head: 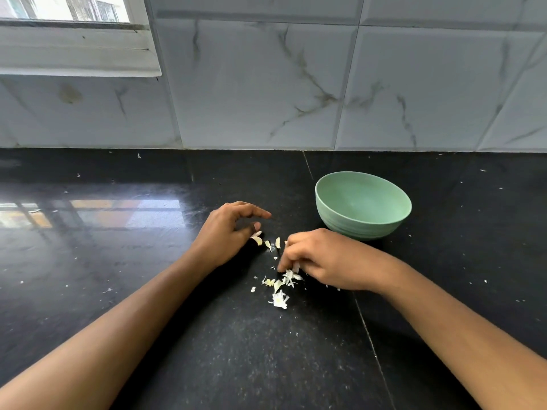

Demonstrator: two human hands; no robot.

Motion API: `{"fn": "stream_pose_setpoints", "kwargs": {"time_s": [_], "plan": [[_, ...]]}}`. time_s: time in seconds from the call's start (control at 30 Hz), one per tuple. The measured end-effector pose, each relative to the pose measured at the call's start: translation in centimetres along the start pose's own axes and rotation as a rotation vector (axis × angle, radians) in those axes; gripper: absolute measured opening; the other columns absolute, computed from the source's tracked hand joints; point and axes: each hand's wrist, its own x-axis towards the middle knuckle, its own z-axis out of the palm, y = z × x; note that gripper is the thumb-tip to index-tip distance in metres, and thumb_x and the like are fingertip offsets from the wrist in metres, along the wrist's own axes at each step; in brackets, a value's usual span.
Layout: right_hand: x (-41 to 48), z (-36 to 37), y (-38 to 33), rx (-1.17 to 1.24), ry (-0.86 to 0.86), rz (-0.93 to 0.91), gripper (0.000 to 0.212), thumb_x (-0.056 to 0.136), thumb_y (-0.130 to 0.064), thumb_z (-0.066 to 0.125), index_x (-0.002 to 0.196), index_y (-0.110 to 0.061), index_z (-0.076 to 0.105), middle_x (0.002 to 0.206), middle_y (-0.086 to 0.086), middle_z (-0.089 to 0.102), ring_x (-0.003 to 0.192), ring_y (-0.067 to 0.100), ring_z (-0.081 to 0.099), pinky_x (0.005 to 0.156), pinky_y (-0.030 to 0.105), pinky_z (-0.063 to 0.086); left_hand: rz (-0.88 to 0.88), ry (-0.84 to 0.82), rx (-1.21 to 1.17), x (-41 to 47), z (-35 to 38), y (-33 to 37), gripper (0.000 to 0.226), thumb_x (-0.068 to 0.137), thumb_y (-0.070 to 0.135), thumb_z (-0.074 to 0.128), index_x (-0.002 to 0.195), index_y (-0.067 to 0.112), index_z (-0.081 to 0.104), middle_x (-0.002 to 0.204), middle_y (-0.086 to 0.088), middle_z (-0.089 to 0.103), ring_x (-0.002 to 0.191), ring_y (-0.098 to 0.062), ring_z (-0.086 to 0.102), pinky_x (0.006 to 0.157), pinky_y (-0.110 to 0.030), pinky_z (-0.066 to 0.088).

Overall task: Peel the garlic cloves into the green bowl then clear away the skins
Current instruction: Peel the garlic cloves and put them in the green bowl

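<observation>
Green bowl stands upright on the black desk, close to the tiled wall. Both forearms come in from the near edge, and both grips work left of and nearer than the bowl.

Right grip: just in front of the bowl's near-left wall, knuckles up, fingers curled down to the desk. The fingertips pinch a white scrap of skin.

Garlic skins: a loose pale heap on the desk right under and beside that pinch, nearer to me than the bowl, with a larger flake at its near end. Fine flecks lie scattered on the desk around it.

Left grip: farther left of the bowl and apart from the right grip. It is slack and unclenched, fingers loosely curved, the forefinger reaching toward the bowl. The thumb tip sits right at a small yellowish piece; I cannot tell whether it touches.

Two more yellowish pieces lie between the grips, left of the bowl. I cannot tell whether they are clove or skin.

Window frame: far left of the bowl, up on the wall.
</observation>
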Motion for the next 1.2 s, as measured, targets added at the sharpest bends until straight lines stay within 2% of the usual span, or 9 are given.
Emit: {"fn": "stream_pose_setpoints", "kwargs": {"time_s": [0.07,0.17,0.33,0.43,0.57,0.73,0.9,1.1,1.2], "plan": [[-0.4,-0.8,0.3,0.056,0.043,0.014,0.031,0.087,0.0,0.052,0.099,-0.02,0.072,0.084,-0.02,0.056,0.081,-0.004,0.055,0.073,0.007,0.038,-0.001,0.002,-0.008,0.0,0.0,0.0,0.027,0.087,0.013,0.066,0.101,0.035,0.07,0.105,0.016,0.064,0.11,-0.009,0.054,0.097,-0.031,0.042],[0.1,-0.4,0.7,0.028,0.176,0.052,0.039,0.085,0.005,0.049,0.11,-0.017,0.069,0.099,-0.007,0.064,0.092,0.004,0.059,0.083,0.016,0.043,0.0,0.004,-0.009,0.0,0.0,0.0,0.025,0.087,0.013,0.066,0.102,0.033,0.071,0.103,0.019,0.062,0.109,-0.006,0.055,0.094,-0.024,0.04],[1.1,1.9,-0.6,-0.108,0.113,0.024,0.05,0.085,0.004,0.044,0.128,-0.018,0.056,0.119,0.002,0.06,0.114,0.019,0.053,0.094,0.028,0.041,-0.011,0.005,-0.018,-0.1,0.0,0.1,0.025,0.087,0.013,0.065,0.101,0.032,0.072,0.103,0.016,0.064,0.105,-0.003,0.056,0.087,-0.015,0.039],[0.5,1.3,-1.6,-0.177,0.074,-0.037,0.045,0.086,0.0,0.046,0.121,-0.022,0.062,0.116,-0.001,0.065,0.109,0.017,0.057,0.092,0.031,0.044,-0.018,0.009,-0.018,-0.1,0.0,0.1,0.024,0.087,0.013,0.065,0.101,0.032,0.072,0.102,0.016,0.065,0.1,-0.001,0.057,0.081,-0.005,0.035],[0.0,0.2,-1.2,0.039,0.101,-0.022,0.038,0.082,0.002,0.049,0.105,-0.019,0.071,0.099,-0.005,0.072,0.092,0.005,0.063,0.084,0.024,0.049,-0.015,0.014,-0.009,-0.1,0.0,0.1,0.023,0.087,0.013,0.065,0.101,0.031,0.072,0.1,0.016,0.065,0.097,0.001,0.057,0.076,0.002,0.031],[1.3,3.0,-0.7,-0.022,0.168,-0.062,0.051,0.081,0.009,0.045,0.123,-0.014,0.061,0.119,0.006,0.059,0.109,0.022,0.052,0.095,0.032,0.041,-0.011,0.023,-0.016,0.0,0.1,0.0,0.023,0.087,0.012,0.065,0.1,0.03,0.073,0.098,0.014,0.067,0.094,0.001,0.058,0.074,0.001,0.032],[0.8,3.1,-3.1,-0.079,0.041,-0.28,0.039,0.078,0.006,0.048,0.107,-0.008,0.069,0.099,0.01,0.063,0.095,0.026,0.056,0.084,0.035,0.044,-0.007,0.028,-0.014,0.0,0.2,0.0,0.023,0.087,0.012,0.066,0.099,0.031,0.073,0.098,0.014,0.068,0.092,0.012,0.055,0.072,0.002,0.031],[0.7,0.6,0.7,-0.079,0.39,0.049,0.035,0.083,-0.001,0.05,0.108,-0.016,0.069,0.104,0.003,0.066,0.095,0.024,0.063,0.084,0.037,0.049,0.005,0.002,-0.034,-0.1,0.1,0.0,0.025,0.086,0.014,0.067,0.099,0.036,0.07,0.098,0.02,0.064,0.093,0.016,0.053,0.075,0.001,0.032],[1.4,1.6,2.1,-0.159,0.284,0.149,0.03,0.088,-0.009,0.058,0.117,-0.017,0.062,0.112,0.002,0.063,0.106,0.021,0.057,0.091,0.032,0.042,0.017,-0.031,-0.049,-0.1,0.1,-0.1,0.026,0.085,0.017,0.069,0.099,0.039,0.069,0.103,0.023,0.063,0.104,0.006,0.054,0.089,-0.015,0.038]]}}
